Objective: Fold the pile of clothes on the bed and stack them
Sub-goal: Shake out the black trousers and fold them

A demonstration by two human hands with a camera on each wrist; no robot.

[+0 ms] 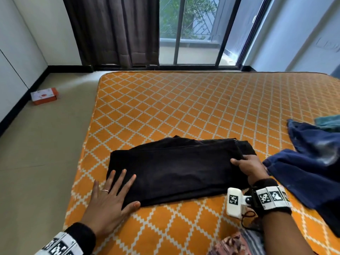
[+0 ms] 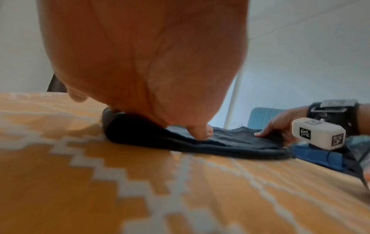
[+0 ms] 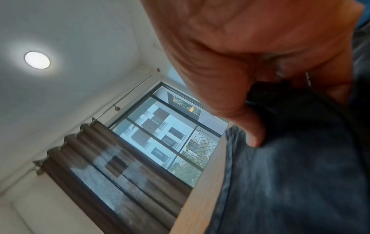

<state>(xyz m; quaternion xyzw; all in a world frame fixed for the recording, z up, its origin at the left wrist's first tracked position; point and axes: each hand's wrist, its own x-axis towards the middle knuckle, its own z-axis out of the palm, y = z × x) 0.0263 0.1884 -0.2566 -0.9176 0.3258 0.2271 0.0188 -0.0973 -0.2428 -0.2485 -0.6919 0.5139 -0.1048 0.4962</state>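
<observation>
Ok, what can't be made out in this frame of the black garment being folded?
- Right hand fingers: tucked under the black garment in the head view; the palm fills the right wrist view.
- Blue clothes: cut off by the head view's right edge, so the count is unclear.
- Garment type: folded, no telling features.
- Left hand fingertips: hidden behind the palm in the left wrist view.

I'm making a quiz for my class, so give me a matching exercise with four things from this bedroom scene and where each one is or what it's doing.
Things:
1. left hand
2. right hand
3. black garment
4. orange box

States:
A. lies on the floor
B. grips the garment's right end
C. lies flat, fingers spread
D. folded on the bed

Pairs: 1-C, 2-B, 3-D, 4-A
</observation>
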